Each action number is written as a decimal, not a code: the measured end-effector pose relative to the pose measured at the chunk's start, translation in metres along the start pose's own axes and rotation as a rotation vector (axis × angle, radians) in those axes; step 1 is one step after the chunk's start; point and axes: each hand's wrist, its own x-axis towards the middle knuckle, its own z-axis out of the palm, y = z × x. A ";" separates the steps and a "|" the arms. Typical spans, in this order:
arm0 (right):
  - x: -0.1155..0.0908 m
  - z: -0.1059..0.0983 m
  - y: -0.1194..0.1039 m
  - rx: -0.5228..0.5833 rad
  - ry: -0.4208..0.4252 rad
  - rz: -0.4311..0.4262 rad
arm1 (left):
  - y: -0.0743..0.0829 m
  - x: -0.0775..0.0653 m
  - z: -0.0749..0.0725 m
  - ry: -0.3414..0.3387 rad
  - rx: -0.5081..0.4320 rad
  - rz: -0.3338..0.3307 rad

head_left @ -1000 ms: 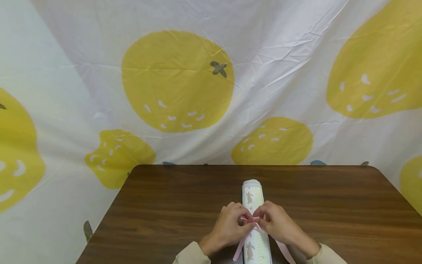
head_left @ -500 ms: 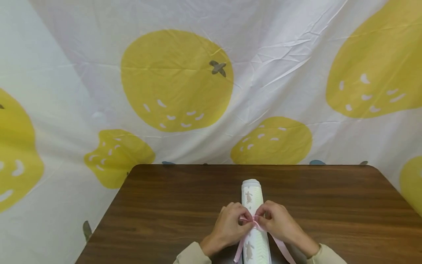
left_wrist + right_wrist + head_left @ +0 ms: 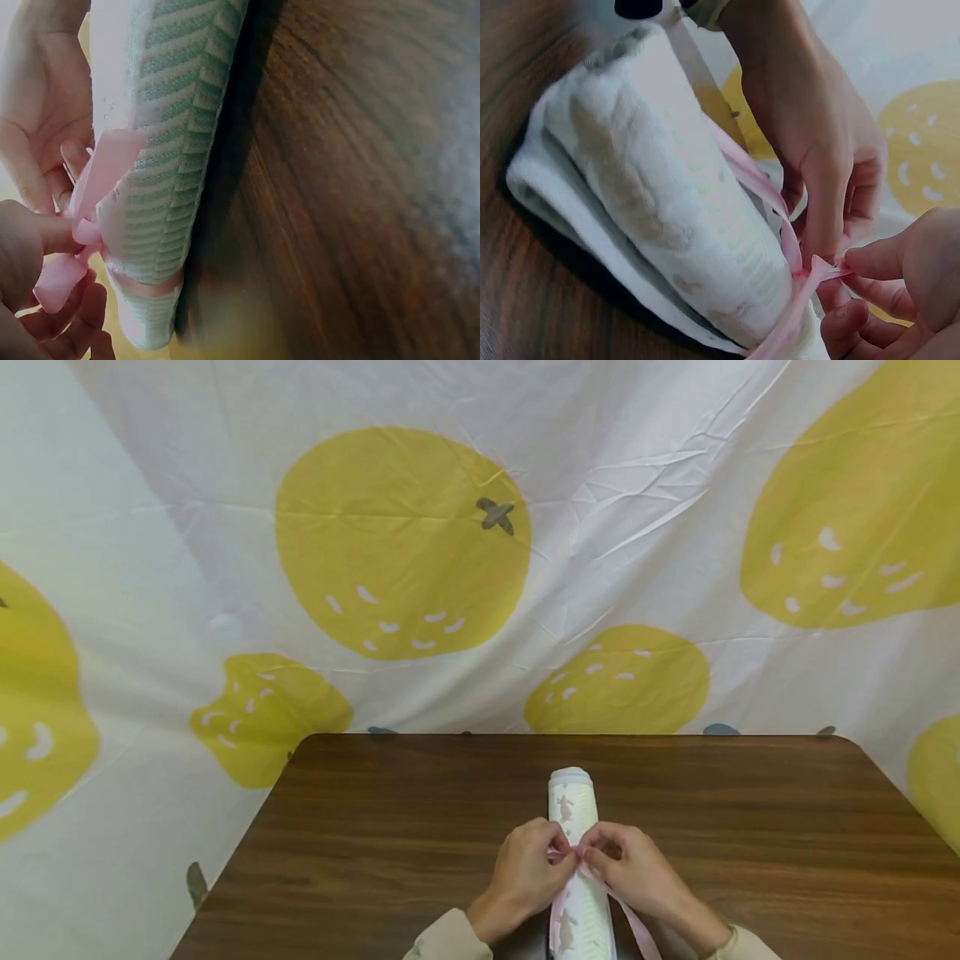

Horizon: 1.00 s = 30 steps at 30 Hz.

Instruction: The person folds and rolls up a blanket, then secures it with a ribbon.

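A rolled white towel [image 3: 570,802] with brown rabbit prints lies lengthwise on the table, and a pink ribbon [image 3: 636,928] runs round it. On top of the roll my left hand [image 3: 525,870] and right hand [image 3: 636,868] meet, thumbs and forefingers pinching the ribbon at its knot. In the left wrist view a ribbon loop [image 3: 61,281] sticks out below the left fingertips [image 3: 60,234], and a ribbon band circles the towel's pale green ribbed side [image 3: 169,180]. From the right wrist, the ribbon [image 3: 746,169] slants toward both hands' fingers; the knot is partly hidden by them.
The brown wood-grain table [image 3: 405,810] extends to both sides of the towel. Behind it hangs a white curtain [image 3: 637,527] printed with yellow fruit. A dark object [image 3: 639,7] shows at the top of the right wrist view.
My left hand has turned and shifted slightly to the right and up. The ribbon tail on the left has drawn in against the towel. The right hand stays nearly in place.
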 end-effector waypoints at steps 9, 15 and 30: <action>-0.001 0.001 0.005 0.173 -0.013 0.074 | -0.002 -0.001 0.004 0.020 0.031 0.012; -0.001 0.000 0.012 0.137 -0.017 0.037 | 0.000 -0.001 0.002 0.016 -0.057 0.012; -0.001 -0.004 0.012 0.092 0.036 0.028 | -0.007 0.004 -0.012 -0.063 -0.306 -0.057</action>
